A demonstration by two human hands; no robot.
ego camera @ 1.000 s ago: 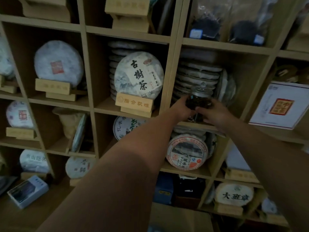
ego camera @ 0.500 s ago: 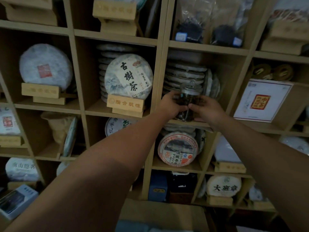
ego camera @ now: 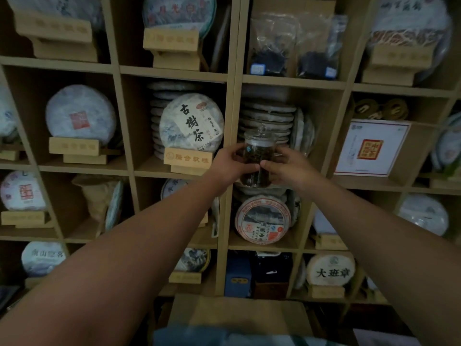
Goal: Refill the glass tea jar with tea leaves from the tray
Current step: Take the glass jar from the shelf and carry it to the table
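Both hands hold the glass tea jar (ego camera: 258,161) at the centre of the frame, in front of the wooden shelf (ego camera: 233,121). The left hand (ego camera: 230,166) wraps its fingers around the jar's left side; the right hand (ego camera: 287,166) curls around the right side, and the two thumbs nearly meet across the front of the glass. The lid (ego camera: 260,134) with its knob is seated on top.

Change noted: half a second ago the jar's base appeared to sit at the shelf edge, at the compartment with the stack of flat tea cakes (ego camera: 267,118). Now the jar's bottom shows against the front edge of the shelf board and the cakes in the compartment below, which suggests it has been lifted off and drawn towards the person. Whether the base is fully off the board cannot be told for certain in this dim view. The grip of both hands is unchanged.

Contents: dark tea leaves fill the jar to roughly the upper part of the body, with a clear band under the lid.

Assessment: the task is at its opening stage, fetching the jar. The tray of leaves is not in view; no counter is visible either. The lid is loose glass on glass by the look of it, so a level carry seems advisable.
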